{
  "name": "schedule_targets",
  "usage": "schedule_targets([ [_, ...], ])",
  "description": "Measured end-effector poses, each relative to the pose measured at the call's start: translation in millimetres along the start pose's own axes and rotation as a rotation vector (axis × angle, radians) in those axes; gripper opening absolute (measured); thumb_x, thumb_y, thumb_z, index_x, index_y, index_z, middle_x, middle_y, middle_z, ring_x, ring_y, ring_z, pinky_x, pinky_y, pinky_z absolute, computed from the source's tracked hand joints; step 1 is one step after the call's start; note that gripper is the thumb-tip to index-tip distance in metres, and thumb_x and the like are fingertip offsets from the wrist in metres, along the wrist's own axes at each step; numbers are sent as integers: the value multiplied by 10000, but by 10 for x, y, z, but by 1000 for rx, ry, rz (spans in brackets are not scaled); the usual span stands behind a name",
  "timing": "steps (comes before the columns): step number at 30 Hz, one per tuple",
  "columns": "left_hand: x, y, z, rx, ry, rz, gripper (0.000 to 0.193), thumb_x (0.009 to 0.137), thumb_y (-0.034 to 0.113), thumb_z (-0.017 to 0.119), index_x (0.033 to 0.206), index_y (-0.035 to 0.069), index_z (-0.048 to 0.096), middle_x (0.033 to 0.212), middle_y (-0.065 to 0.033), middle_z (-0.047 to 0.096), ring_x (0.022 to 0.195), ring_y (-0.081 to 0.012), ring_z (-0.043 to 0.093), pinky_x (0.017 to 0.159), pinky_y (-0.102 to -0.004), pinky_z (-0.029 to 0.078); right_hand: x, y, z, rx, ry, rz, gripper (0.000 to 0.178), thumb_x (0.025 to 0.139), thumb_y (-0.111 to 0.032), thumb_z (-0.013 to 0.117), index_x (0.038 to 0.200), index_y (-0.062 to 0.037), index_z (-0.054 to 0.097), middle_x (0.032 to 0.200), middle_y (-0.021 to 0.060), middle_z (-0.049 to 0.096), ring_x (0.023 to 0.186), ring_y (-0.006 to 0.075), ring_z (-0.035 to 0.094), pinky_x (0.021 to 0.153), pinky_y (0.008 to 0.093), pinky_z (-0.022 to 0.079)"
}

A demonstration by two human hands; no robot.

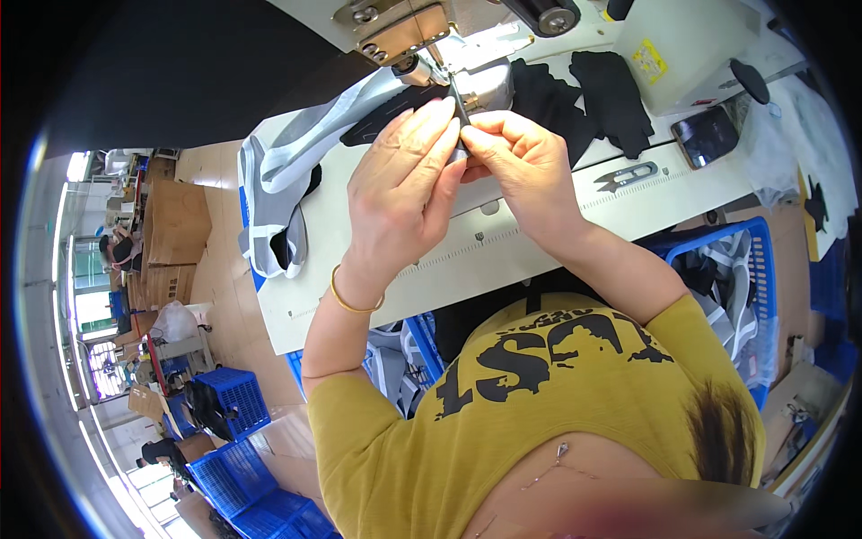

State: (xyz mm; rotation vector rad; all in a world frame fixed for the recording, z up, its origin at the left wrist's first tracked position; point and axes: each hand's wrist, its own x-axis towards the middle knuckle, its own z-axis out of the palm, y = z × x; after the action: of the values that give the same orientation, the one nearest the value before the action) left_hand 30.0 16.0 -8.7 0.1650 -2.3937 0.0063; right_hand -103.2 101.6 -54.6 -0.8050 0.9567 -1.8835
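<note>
Both my hands are together just in front of the sewing machine's needle area (pixel 442 74). Between their fingertips a narrow strip of dark fabric (pixel 461 110) is folded up and runs toward the presser foot. My left hand (pixel 404 184) has its fingers stretched side by side along the strip, the thumb closing from below. With thumb and index finger my right hand (pixel 530 171) pinches the strip's near end. Beside my left fingers, black fabric (pixel 382 119) lies on the machine bed. Grey-and-white fabric pieces (pixel 285 171) trail over the table's left end.
Black fabric pieces (pixel 612 99) lie right of the needle. Thread snips (pixel 627 176) and a phone (pixel 705 136) rest on the white table (pixel 296 314), which has a printed ruler scale. A blue basket (pixel 763 278) with grey-and-black pieces stands right; blue crates (pixel 235 404) stand left.
</note>
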Motion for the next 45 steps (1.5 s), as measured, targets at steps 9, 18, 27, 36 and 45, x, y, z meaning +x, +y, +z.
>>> schedule_targets([
  [9, 43, 42, -34, 16, 13, -15, 210, 849, 63, 676, 1024, -48, 713, 1095, -168, 709, 1061, -298, 680, 996, -420, 506, 4, -39, 35, 97, -9, 41, 187, 992, -131, 592, 1050, 33, 660, 909, 60, 705, 814, 99, 674, 722, 252, 576],
  [18, 94, -23, 15, 142, 37, 26, 208, 836, 58, 686, 1014, -50, 698, 1046, -152, 699, 988, -314, 672, 943, -416, 524, 51, -100, 108, 197, 20, 105, 186, 992, -135, 580, 1015, 31, 662, 898, 55, 692, 807, 96, 663, 703, 239, 557],
  [27, 170, -71, 48, 143, 52, -5, 232, 821, 38, 691, 1043, -29, 709, 1006, -110, 646, 912, -280, 593, 807, -357, 486, 98, -77, 48, 162, -67, 101, 222, 1004, -170, 567, 1077, 10, 675, 977, 49, 711, 878, 104, 681, 787, 256, 559],
  [36, 240, -81, -16, 285, 81, 78, 243, 744, 26, 739, 986, 35, 715, 935, -51, 645, 867, -228, 622, 781, -350, 493, 116, 11, 0, -207, -63, -28, 183, 984, -115, 589, 1061, 10, 699, 943, 24, 707, 840, 69, 653, 759, 222, 537],
  [45, 348, -202, -13, 415, 0, 336, 327, 637, 74, 702, 963, 43, 705, 896, -43, 630, 855, -202, 628, 731, -331, 524, 171, 44, 38, -148, -32, -143, 198, 930, -83, 579, 820, 70, 637, 759, 73, 677, 721, 85, 651, 656, 250, 507],
])
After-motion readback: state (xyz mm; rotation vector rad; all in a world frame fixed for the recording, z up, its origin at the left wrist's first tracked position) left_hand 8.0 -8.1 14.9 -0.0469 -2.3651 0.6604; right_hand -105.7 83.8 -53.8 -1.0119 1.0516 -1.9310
